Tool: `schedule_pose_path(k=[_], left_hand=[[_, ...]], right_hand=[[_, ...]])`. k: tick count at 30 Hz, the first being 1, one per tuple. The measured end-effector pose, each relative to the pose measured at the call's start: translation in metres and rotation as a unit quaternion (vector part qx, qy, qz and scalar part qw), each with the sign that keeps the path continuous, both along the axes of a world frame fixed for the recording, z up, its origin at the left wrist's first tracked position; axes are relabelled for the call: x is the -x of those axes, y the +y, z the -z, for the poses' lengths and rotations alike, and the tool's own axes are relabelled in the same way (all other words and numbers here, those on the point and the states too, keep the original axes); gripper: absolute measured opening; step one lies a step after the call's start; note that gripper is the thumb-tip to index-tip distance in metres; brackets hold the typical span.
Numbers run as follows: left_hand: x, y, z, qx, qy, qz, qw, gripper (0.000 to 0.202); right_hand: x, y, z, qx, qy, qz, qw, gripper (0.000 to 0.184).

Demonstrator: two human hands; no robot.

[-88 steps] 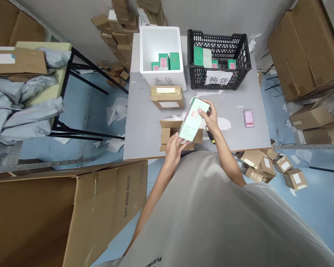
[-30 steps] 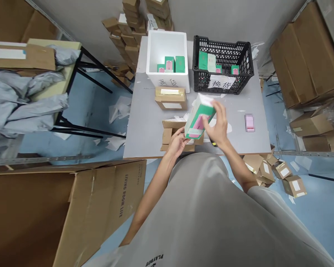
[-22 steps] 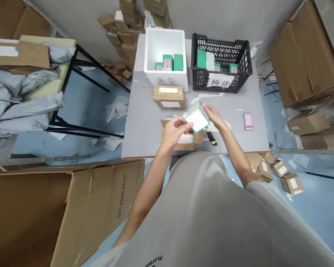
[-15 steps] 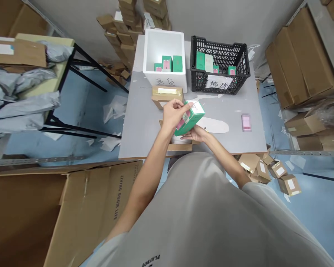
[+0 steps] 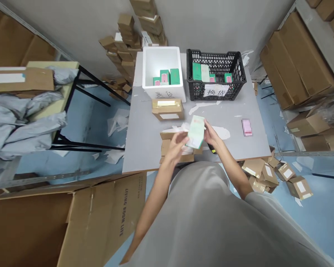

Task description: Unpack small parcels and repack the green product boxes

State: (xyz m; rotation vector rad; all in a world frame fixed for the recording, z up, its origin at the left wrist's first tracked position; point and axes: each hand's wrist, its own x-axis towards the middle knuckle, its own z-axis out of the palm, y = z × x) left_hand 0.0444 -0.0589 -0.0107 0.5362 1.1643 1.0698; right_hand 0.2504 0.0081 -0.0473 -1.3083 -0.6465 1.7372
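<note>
A small carton with a pale green-white face is held tilted above the table between my two hands. My left hand has its fingertips at the carton's lower left corner. Wrapped round its right edge is my right hand, with some fingers hidden behind it. Beneath them lies an opened brown cardboard box, flaps spread, partly covered by my hands. A dark tool with a yellow-green mark rests by my right wrist. Just beyond stands a taped brown box.
At the back of the table stand a white foam bin and a black plastic crate, both holding green cartons. A pink phone-like object lies at right. Cardboard boxes lie on the floor; grey parcels fill the left table.
The carton has turned from its green and pink sides to a pale face. My left hand has shifted from its top to its lower left; my right hand now grips its right side.
</note>
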Motion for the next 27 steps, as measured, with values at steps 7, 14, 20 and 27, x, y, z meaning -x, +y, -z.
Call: schedule_pose_path(k=[7,14,20,27], left_hand=[[-0.002,-0.026,0.023,0.042,0.012,0.056,0.997,0.075],[0.022,0.01,0.022,0.036,0.039,0.025,0.998,0.074],[0.05,0.075,0.017,-0.009,0.033,-0.05,0.998,0.078],[0.09,0.194,0.022,-0.052,0.07,-0.153,0.984,0.065]], right_hand=[[0.015,0.012,-0.002,-0.037,0.017,0.142,0.989,0.062],[0.03,0.017,0.0,-0.113,-0.05,0.082,0.989,0.094],[0.054,0.042,0.011,-0.14,-0.088,-0.036,0.986,0.086],[0.123,0.164,-0.003,-0.179,-0.054,-0.081,0.979,0.075]])
